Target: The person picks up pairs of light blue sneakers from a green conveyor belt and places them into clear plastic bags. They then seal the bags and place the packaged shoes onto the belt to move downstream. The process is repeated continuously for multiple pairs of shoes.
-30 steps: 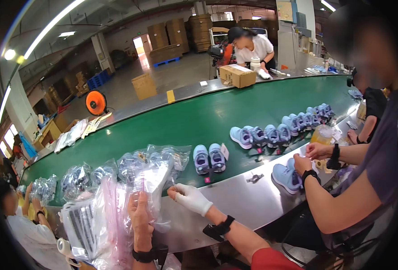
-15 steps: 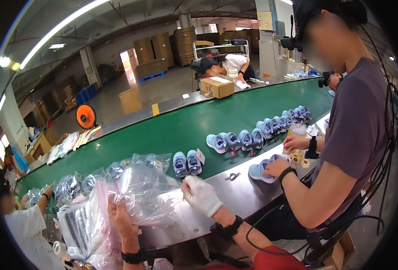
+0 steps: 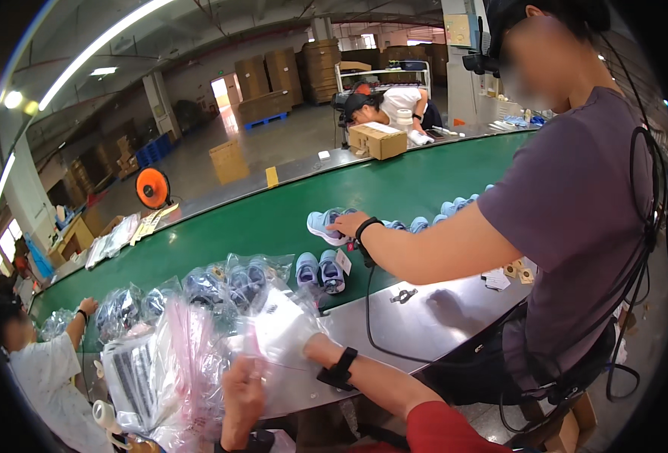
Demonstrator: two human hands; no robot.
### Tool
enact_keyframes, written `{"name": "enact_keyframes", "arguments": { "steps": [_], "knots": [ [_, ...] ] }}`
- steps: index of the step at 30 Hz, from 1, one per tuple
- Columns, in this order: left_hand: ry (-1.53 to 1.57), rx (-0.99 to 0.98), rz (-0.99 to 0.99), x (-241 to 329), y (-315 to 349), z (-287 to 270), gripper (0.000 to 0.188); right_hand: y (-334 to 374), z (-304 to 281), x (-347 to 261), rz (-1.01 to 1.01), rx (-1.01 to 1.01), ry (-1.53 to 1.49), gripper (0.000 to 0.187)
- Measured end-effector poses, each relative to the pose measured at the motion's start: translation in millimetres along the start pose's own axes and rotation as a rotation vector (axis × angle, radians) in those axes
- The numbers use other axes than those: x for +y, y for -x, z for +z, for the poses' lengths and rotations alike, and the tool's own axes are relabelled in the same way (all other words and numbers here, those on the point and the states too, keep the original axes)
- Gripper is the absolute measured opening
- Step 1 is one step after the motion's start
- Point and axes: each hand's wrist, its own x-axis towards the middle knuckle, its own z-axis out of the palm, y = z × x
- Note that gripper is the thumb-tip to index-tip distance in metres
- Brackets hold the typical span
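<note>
My left hand grips the lower edge of a clear plastic bag and holds it up above the steel ledge. My right hand, in a white glove with a black wristband behind it, is pushed into the bag. The film veils its fingers. A pair of small blue shoes stands on the green conveyor belt, just beyond the bag.
A thick stack of flat bags lies at my left. Several bagged shoes crowd the belt's near edge. A co-worker on my right reaches a hand to a row of blue shoes. Another person sits at left. A cardboard box rides the belt.
My right hand has moved left from the ledge into the bag that my left hand holds up. The co-worker on my right has leaned in and reached onto the belt.
</note>
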Motion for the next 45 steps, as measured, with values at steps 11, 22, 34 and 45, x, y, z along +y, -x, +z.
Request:
{"name": "enact_keyframes", "arguments": {
  "steps": [11, 22, 34, 45],
  "knots": [
    [0.310, 0.452, -0.094, -30, -47, -33, 0.012, 20, -69, -15, 0.120, 0.316, -0.595, 0.044],
    [0.259, 0.368, -0.096, -59, -55, -20, 0.007, -63, 17, 105, 0.626, 0.020, 0.580, 0.046],
    [0.470, 0.362, -0.121, -46, -69, -15, 0.005, 56, -89, 33, 0.182, 0.482, -1.824, 0.059],
    [-0.018, 0.028, 0.252, -8, -56, 42, 0.012, 87, -69, -49, 0.017, 0.152, 0.103, 0.034]
  ]
}}
